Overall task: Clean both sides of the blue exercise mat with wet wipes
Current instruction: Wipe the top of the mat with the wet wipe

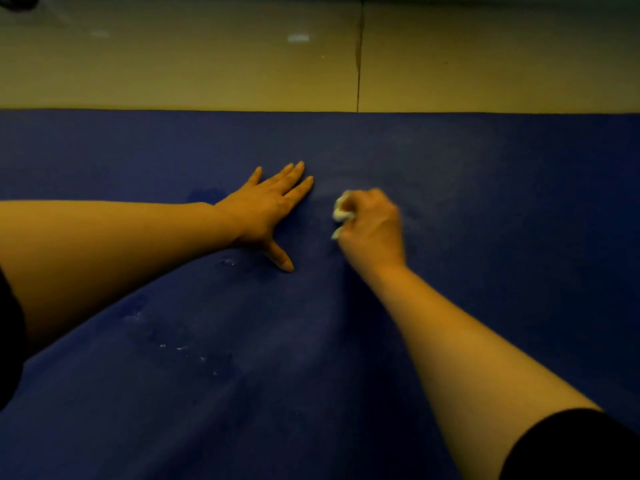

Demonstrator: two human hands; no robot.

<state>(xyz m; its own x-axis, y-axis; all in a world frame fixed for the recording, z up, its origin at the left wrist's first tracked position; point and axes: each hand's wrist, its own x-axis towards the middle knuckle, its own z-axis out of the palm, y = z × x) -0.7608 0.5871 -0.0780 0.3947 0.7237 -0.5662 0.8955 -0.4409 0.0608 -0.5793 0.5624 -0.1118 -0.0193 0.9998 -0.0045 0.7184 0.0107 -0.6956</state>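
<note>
I saw the mat [485, 237] spread flat on the floor [207, 71], filling the lower part of the view. Its far edge ran left to right, and both ends passed out of frame, so I judged its long axis to lie across my view. The left hand [265, 209] lay flat on the mat, fingers straight and spread, probably to brace the body and pin the mat against sliding. The right hand [372, 225], just beside it, was curled around a bunched white wipe [341, 211] and held it down on the mat, a grip suited to scrubbing. Small wet marks [187, 349] showed nearer me. I could not tell which side faced up.
</note>
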